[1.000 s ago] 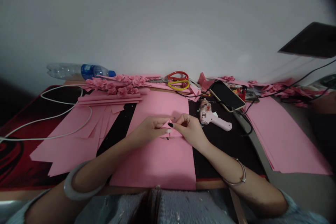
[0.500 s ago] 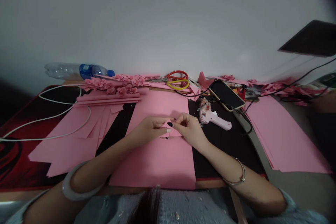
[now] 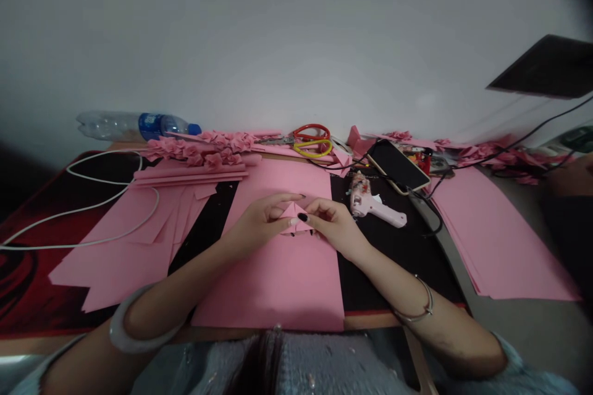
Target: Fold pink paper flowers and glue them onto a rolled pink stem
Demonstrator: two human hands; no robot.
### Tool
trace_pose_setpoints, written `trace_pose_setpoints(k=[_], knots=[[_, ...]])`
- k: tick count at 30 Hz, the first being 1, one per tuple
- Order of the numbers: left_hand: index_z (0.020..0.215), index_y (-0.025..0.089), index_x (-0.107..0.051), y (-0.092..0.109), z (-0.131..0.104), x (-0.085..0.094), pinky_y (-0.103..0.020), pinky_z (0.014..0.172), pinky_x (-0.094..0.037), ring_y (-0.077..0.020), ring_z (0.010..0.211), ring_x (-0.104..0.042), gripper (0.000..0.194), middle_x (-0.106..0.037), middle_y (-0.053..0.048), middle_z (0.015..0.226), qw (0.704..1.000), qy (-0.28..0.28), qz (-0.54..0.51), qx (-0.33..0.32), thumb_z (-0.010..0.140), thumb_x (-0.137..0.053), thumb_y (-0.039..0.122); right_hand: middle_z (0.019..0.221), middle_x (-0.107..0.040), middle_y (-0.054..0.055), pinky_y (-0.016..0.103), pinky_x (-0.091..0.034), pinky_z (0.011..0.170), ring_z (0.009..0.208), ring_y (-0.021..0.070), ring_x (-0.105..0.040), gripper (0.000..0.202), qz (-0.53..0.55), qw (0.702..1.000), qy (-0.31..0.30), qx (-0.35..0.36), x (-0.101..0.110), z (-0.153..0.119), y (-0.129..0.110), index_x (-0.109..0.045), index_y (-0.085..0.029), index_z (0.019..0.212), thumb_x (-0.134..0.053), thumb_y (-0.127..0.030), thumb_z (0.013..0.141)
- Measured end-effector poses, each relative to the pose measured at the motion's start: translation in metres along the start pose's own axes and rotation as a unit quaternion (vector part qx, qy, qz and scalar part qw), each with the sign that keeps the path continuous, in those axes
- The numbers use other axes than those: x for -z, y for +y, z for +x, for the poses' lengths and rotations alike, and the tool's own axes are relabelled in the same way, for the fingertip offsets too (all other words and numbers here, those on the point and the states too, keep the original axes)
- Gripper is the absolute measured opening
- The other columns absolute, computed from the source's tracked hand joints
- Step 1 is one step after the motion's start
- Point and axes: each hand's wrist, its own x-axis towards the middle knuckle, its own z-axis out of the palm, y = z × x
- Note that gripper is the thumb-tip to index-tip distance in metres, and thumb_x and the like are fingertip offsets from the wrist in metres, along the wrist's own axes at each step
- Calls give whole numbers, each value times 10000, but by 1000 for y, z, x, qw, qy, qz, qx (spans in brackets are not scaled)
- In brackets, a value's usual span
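A small folded piece of pink paper (image 3: 293,212) is held up between both hands above a large pink sheet (image 3: 278,290). My left hand (image 3: 257,222) pinches its left side, thumb in front and index finger stretched along the far side. On the right edge, my right hand (image 3: 336,227) is closed, its dark-nailed thumb pressed on the paper's front. Both thumb tips meet near the middle of the fold. Some fingertips show under the lower edge; the rest are hidden behind the paper.
Left lie cut pink sheets (image 3: 125,241), rolled paper and paper flowers (image 3: 199,151), a white cable (image 3: 69,222) and a plastic bottle (image 3: 139,126). Scissors (image 3: 312,141) rest at the back. Rightward are a glue gun (image 3: 377,207), a phone (image 3: 399,166) and stacked pink sheets (image 3: 500,241). Another person's hand (image 3: 572,179) shows far right.
The folded paper has tilted so more of its front shows as a triangle. My left index finger has lifted and straightened, and both thumbs have shifted slightly on the paper.
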Motion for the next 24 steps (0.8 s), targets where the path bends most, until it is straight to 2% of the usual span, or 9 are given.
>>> trace_pose_setpoints(k=[4, 9, 15, 19, 22, 24], knots=[[1229, 139, -535, -1, 0, 0, -262, 627, -502, -157, 654, -654, 477, -678, 2, 646, 1000, 5, 28, 10, 762, -619, 191, 511, -445, -66, 196, -258, 416, 432, 49, -342, 306, 6, 1000, 8, -18, 1, -1, -1, -576, -150, 675, -696, -427, 724], [1213, 122, -536, 2, -1, -3, -291, 651, -526, -169, 677, -672, 480, -708, -30, 723, 1000, -6, -4, 25, 746, -623, 189, 546, -492, -44, 204, -258, 428, 450, 55, -359, 320, 7, 1000, 11, -21, 1, -1, 0, -566, -148, 640, -708, -427, 708], [1159, 114, -541, 4, -1, -5, -309, 670, -550, -174, 704, -684, 451, -710, -42, 786, 998, -5, -47, 46, 732, -647, 211, 516, -480, -49, 213, -257, 436, 443, 60, -356, 330, 2, 999, 16, -30, 1, -2, -1, -555, -148, 607, -711, -423, 703], [1090, 138, -581, 2, 0, -3, -311, 714, -545, -185, 794, -679, 338, -702, -58, 872, 1000, -1, 21, -1, 779, -620, 265, 520, -493, -43, 218, -273, 440, 439, 62, -371, 329, 5, 999, 24, -33, 2, -1, -1, -566, -144, 613, -708, -427, 703], [1038, 163, -590, 2, 1, 0, -296, 783, -520, -183, 895, -656, 271, -685, -65, 949, 992, 59, 100, -58, 792, -615, 273, 485, -482, -49, 210, -256, 418, 416, 58, -362, 334, -5, 998, 31, -45, 2, -2, -2, -562, -146, 610, -714, -431, 695], [1006, 178, -559, 3, 1, 2, -295, 806, -512, -182, 924, -651, 242, -679, -59, 954, 988, 85, 102, -82, 789, -622, 263, 467, -482, -52, 203, -238, 403, 404, 53, -353, 327, -15, 998, 33, -50, 2, -2, -2, -568, -145, 613, -720, -424, 692]])
